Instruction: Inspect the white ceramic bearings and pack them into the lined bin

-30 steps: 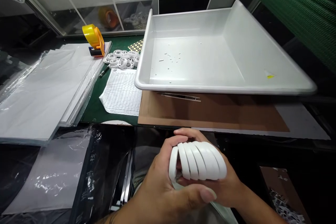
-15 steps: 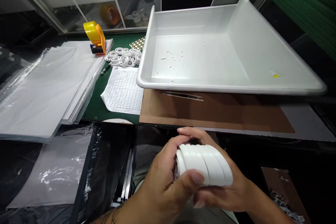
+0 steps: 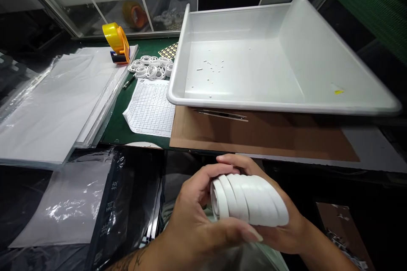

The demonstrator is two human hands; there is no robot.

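Note:
Between my hands, above my lap, is a stack of white rings (image 3: pixel 254 199) lying on its side, several rings pressed face to face. My left hand (image 3: pixel 197 207) curls around the stack's left end, its thumb along the lower side and its fingers over the top. From the right, my right hand (image 3: pixel 286 224) cups the other end, with fingertips reaching over the top near my left fingers. The end ring facing left shows its round rim and part of its inside. My right palm hides the far end.
A large white tray (image 3: pixel 241 103) holding small white scraps stands on brown cardboard (image 3: pixel 270 135). Tweezers (image 3: pixel 222 114) lie at its front edge. Loose white rings (image 3: pixel 152 67), a printed sheet (image 3: pixel 151 108), a pen (image 3: pixel 128 82), plastic bags (image 3: pixel 54 101) and a tape dispenser (image 3: pixel 119 46) are to the left.
The stack has shifted slightly right in my hands, showing more of its left end. My left thumb has slid down and right along its lower side.

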